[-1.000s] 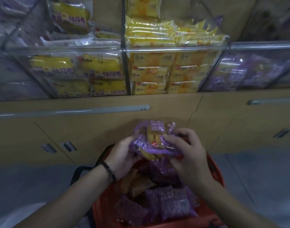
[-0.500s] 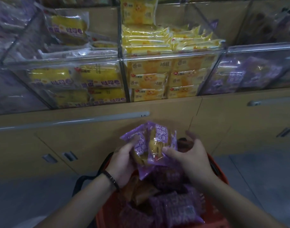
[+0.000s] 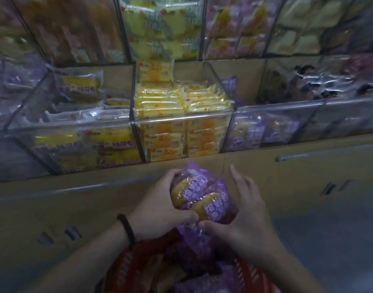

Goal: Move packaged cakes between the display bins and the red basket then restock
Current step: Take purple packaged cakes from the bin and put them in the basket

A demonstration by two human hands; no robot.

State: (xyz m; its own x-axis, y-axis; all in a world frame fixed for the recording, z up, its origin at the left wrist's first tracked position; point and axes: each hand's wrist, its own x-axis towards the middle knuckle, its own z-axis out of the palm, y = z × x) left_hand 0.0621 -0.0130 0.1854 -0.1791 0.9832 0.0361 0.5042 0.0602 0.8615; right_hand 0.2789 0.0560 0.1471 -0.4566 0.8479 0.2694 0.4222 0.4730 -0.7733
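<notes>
1. Fingers (image 3: 172, 174) of the left hand (image 3: 160, 206) curl over the top of a bundle of purple cake packs (image 3: 200, 193), with the thumb tucked under it, gripping it just above the red basket (image 3: 126, 265).
2. On the right hand (image 3: 244, 218), the fingers (image 3: 239, 182) are spread and nearly straight along the bundle's right side, and the thumb rests on the crinkled wrapper end.
3. More purple packs (image 3: 204, 281) lie in the basket below.
4. Ahead stand clear display bins (image 3: 181, 120): the centre bin is stacked with yellow packs (image 3: 177, 100), purple packs (image 3: 264, 132) fill the bin to its right, and yellow toast packs (image 3: 109, 140) fill the bin to its left.
5. A dark wristband (image 3: 126, 229) circles the left wrist, and a wooden cabinet (image 3: 65, 199) runs beneath the bins.
</notes>
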